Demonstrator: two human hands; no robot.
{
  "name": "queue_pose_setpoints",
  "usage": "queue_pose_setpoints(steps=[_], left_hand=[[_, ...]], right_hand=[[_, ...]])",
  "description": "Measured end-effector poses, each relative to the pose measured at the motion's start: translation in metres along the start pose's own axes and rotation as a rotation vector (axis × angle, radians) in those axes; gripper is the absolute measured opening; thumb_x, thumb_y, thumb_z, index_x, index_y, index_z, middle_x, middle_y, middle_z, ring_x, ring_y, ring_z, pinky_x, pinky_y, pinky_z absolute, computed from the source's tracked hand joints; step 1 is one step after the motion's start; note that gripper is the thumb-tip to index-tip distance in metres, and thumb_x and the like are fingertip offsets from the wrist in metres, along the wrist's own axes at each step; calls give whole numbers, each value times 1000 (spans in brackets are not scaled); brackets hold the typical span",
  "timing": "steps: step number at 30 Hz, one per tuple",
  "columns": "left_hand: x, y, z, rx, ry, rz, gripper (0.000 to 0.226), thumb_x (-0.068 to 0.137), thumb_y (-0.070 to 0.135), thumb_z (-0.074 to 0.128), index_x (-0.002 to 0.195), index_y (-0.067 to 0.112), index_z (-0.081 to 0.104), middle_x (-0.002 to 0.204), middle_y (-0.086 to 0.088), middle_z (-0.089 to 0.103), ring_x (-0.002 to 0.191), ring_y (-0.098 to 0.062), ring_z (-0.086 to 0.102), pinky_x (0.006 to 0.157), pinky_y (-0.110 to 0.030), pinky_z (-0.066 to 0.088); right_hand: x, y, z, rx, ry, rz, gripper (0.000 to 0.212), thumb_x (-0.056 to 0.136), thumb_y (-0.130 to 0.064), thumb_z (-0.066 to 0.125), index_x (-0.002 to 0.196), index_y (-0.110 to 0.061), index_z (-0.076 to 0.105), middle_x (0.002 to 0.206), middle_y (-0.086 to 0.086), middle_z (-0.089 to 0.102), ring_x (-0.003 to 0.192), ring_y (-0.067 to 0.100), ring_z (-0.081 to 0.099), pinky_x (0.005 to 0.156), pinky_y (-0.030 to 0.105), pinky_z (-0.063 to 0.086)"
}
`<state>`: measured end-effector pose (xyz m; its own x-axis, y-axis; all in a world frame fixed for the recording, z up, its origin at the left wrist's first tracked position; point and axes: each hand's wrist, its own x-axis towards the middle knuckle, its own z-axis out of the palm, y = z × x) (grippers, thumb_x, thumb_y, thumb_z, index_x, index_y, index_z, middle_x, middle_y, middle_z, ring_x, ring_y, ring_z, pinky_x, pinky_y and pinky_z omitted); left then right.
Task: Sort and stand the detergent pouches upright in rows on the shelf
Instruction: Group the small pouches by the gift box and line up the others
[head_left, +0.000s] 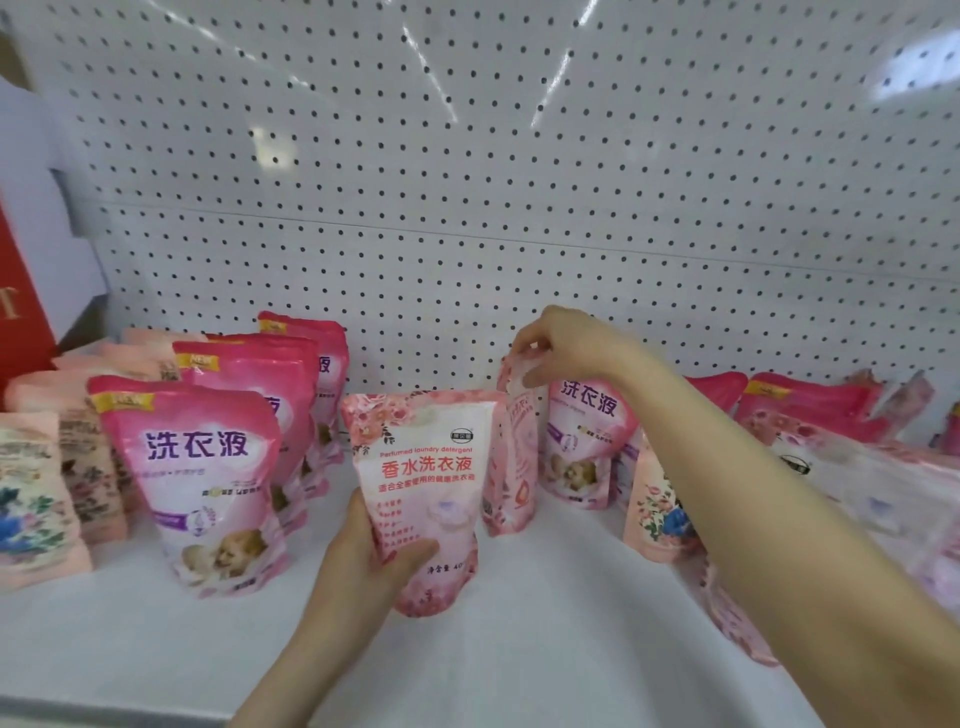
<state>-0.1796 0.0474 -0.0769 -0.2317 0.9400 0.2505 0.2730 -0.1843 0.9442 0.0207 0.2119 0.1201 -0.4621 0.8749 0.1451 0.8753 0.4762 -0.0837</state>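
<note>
My left hand grips the lower left side of a pale pink rose-print pouch, which stands upright at the middle of the white shelf. Just behind it, my right hand pinches the top of a second rose-print pouch that is turned edge-on. A row of three bright pink pouches stands upright to the left. Another bright pink pouch stands behind my right forearm.
Peach floral pouches stand at the far left. More pouches lie flat or lean in a heap at the right. A white pegboard backs the shelf. A red and white box is at the upper left.
</note>
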Motion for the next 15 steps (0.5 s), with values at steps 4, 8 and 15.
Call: queue_pose_setpoints(steps=[4, 8, 15], left_hand=[[0, -1, 0, -2, 6, -14, 61, 79, 10, 75, 125, 38, 45, 114, 17, 69, 104, -3, 66, 88, -34, 53], [1, -2, 0, 11, 7, -8, 61, 79, 10, 76, 124, 39, 46, 113, 19, 69, 103, -2, 66, 88, -32, 53], [2, -3, 1, 18, 19, -13, 61, 79, 9, 76, 123, 38, 46, 110, 20, 69, 100, 0, 66, 82, -25, 52]], right_hand=[[7, -2, 14, -146, 155, 66, 22, 81, -28, 75, 70, -20, 59, 81, -3, 51, 87, 21, 51, 67, 30, 42], [16, -2, 26, -279, 310, 126, 27, 82, 2, 61, 67, -19, 53, 60, -3, 41, 68, 24, 51, 62, 29, 37], [16, 11, 27, -129, 340, 83, 20, 99, -30, 50, 95, -19, 66, 84, 3, 64, 81, 27, 62, 64, 30, 43]])
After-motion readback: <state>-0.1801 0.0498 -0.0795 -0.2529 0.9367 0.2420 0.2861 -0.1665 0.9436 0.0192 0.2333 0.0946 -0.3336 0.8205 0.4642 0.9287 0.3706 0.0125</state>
